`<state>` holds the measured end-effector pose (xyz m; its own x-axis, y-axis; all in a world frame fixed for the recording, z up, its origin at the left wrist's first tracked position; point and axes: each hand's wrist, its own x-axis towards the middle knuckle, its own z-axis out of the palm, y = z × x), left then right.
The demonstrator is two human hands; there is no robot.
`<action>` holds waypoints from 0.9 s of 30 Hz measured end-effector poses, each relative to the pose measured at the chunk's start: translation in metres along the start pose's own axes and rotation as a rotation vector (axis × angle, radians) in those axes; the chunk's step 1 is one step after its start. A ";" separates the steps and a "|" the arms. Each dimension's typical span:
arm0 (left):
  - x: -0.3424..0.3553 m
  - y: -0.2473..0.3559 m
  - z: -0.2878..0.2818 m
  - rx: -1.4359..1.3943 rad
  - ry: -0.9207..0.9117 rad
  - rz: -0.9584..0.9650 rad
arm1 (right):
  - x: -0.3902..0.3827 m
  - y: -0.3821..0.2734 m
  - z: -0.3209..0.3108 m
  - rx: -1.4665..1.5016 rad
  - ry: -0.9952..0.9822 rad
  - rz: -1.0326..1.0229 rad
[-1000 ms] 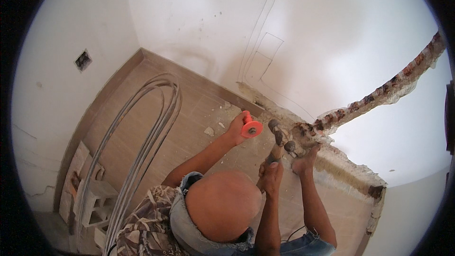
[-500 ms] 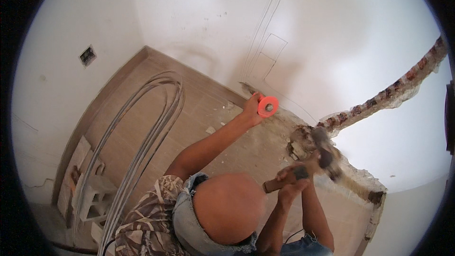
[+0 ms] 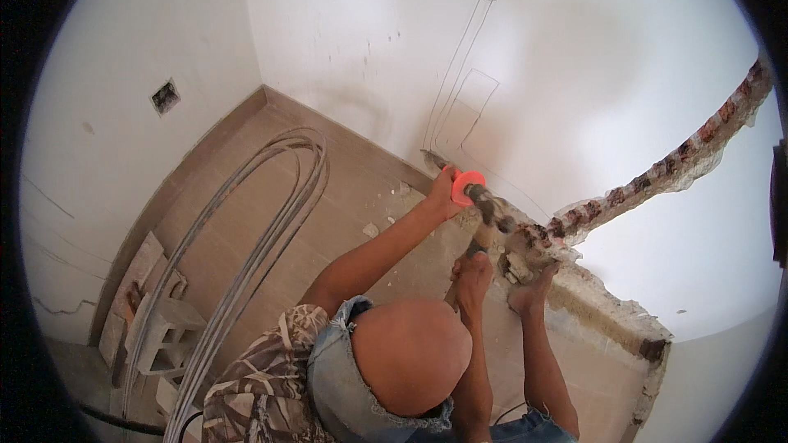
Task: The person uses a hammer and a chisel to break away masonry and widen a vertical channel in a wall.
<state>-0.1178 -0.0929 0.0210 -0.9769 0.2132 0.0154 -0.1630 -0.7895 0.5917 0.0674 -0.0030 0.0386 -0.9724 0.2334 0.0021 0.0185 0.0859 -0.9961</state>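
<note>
My left hand (image 3: 443,195) is wrapped round a chisel (image 3: 432,161) behind its red-orange round guard (image 3: 469,187). The chisel's tip meets the base of the white wall, below some pencil lines. My right hand (image 3: 473,272) grips the handle of a hammer (image 3: 495,209), whose head, smeared by motion, is at the chisel's struck end; whether they touch I cannot tell. Broken masonry (image 3: 525,246) lies just right of the hammer. My bare foot (image 3: 529,294) rests beside that rubble.
A rough channel (image 3: 673,168) cuts up the wall at right, and a broken strip (image 3: 603,299) follows its base. Looped grey cables (image 3: 271,221) arch over the tiled floor at left. A concrete block (image 3: 171,332) stands behind them. A square wall opening (image 3: 165,97) is at upper left.
My right hand has swung the hammer leftward and up, from over the rubble to the chisel's end. My left hand keeps the chisel in about the same spot on the wall.
</note>
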 end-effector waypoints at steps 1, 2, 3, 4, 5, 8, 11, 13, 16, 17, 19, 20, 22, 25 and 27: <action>-0.003 0.004 0.000 -0.181 0.036 -0.127 | -0.006 -0.004 -0.007 0.019 0.006 -0.082; -0.005 0.002 0.004 -0.377 0.083 -0.262 | -0.015 -0.014 -0.018 0.027 0.026 -0.164; -0.004 -0.002 0.011 -0.431 0.100 -0.268 | -0.022 -0.024 -0.028 0.033 0.042 -0.246; -0.005 0.005 0.008 -0.454 0.136 -0.249 | -0.027 -0.030 -0.028 0.079 0.036 -0.323; -0.007 0.004 0.013 -0.478 0.151 -0.286 | -0.031 -0.032 -0.032 0.100 0.060 -0.395; -0.007 0.006 0.012 -0.527 0.196 -0.321 | -0.015 -0.043 -0.013 0.679 -0.051 -0.987; 0.001 -0.008 -0.002 -0.327 0.107 -0.197 | -0.010 0.007 -0.004 0.205 0.215 -0.343; 0.009 0.000 -0.002 -0.103 -0.009 -0.069 | 0.012 0.000 0.008 -0.029 0.112 -0.162; 0.001 0.009 0.015 -0.418 0.128 -0.349 | 0.006 0.011 -0.012 -0.177 0.092 0.052; -0.001 0.007 0.014 -0.416 0.130 -0.327 | 0.003 0.016 -0.019 -0.210 0.086 0.030; -0.006 0.001 0.013 -0.418 0.131 -0.287 | -0.002 0.033 -0.043 -0.393 0.164 -0.126; -0.007 -0.009 0.011 -0.256 0.079 -0.225 | 0.004 0.039 -0.068 -0.317 0.083 -0.142; -0.013 -0.022 0.004 -0.060 0.024 -0.157 | 0.013 0.045 -0.100 -0.039 -0.133 -0.133; -0.021 -0.017 0.012 -0.288 0.006 -0.274 | -0.014 -0.014 -0.104 0.224 -0.137 -0.229; -0.005 -0.013 0.005 -0.454 0.046 -0.277 | -0.041 -0.080 -0.074 0.277 0.093 -0.370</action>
<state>-0.1101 -0.0806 0.0172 -0.8920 0.4320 -0.1334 -0.4495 -0.8788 0.1599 0.1232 0.0520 0.1250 -0.8769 0.3228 0.3563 -0.4000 -0.0789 -0.9131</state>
